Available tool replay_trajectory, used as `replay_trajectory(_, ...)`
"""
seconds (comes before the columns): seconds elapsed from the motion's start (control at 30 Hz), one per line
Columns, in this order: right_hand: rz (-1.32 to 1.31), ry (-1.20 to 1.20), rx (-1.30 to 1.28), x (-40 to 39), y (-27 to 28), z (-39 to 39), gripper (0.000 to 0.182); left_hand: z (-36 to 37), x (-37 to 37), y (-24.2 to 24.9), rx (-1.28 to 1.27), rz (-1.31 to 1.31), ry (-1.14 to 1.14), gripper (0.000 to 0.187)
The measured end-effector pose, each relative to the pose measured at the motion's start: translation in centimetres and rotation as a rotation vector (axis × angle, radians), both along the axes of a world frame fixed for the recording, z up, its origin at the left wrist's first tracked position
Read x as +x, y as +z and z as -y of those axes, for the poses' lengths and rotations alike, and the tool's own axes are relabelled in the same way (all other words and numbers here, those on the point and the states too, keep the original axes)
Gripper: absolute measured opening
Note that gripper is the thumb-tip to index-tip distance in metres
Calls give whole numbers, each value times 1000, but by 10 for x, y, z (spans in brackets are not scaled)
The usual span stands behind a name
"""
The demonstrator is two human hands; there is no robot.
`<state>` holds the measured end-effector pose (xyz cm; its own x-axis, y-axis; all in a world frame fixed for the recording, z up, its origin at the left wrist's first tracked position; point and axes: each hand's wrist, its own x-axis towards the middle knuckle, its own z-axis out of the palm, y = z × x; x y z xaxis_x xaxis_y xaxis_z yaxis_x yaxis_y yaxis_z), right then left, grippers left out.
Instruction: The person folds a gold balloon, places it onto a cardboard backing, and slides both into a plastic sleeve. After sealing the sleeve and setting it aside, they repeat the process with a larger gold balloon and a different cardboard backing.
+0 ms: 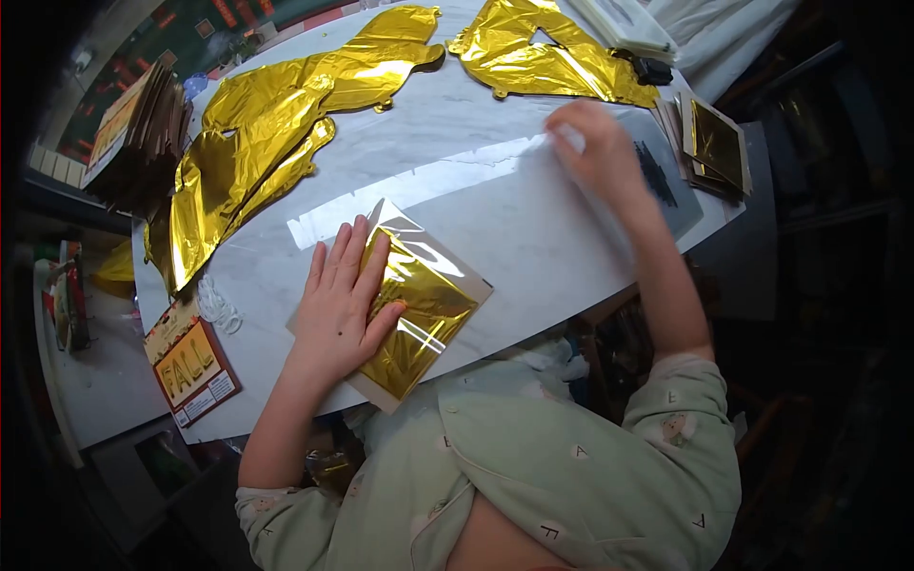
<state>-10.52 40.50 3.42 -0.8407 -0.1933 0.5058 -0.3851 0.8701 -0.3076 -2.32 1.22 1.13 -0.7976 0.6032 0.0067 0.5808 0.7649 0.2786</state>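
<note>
Table (543,247): left hand (338,319), fingers open, on foil packet (424,314) at near edge; right hand (600,152) curled, grip unclear.

A clear, glossy packet (447,255) with creased gold foil (424,305) inside lies flat under the left fingers (376,257), corners toward twelve and six o'clock at the desk's (533,285) near edge. A pale, shiny strip (428,181) slants toward two o'clock, near the right fingers (562,124).

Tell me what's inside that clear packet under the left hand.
Folded gold foil shows inside the clear packet, with a paler margin beside it. The left hand covers the packet's left side, so the contents there are hidden, as is anything behind the foil.
</note>
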Motion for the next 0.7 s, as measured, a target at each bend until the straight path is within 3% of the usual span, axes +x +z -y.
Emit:
replay_trajectory(0.07, -106, -173, 261, -34, -8, -34, 7, 0, -1, -5, 13, -59, 51, 78)
replay_trajectory(0.1, -111, -155, 271, -42, -14, -47, 7, 0, -3, -11, 31, -106, 91, 78)
replay_trajectory(0.17, 116, -198, 451, -58, -22, -63, 9, 3, -10, -15, 28, -156, 160, 78)
replay_trajectory(0.4, 47, -132, 696, -64, -22, -61, 7, 5, -8, -9, 145, -202, 182, 72)
replay_trajectory(0.5, -22, -79, 724, -65, -24, -64, 8, 5, -5, -8, 53, -299, 118, 69)
replay_trajectory(0.7, -177, 14, 661, -63, -11, -63, 8, 6, -6, -13, 180, -132, 117, 67)
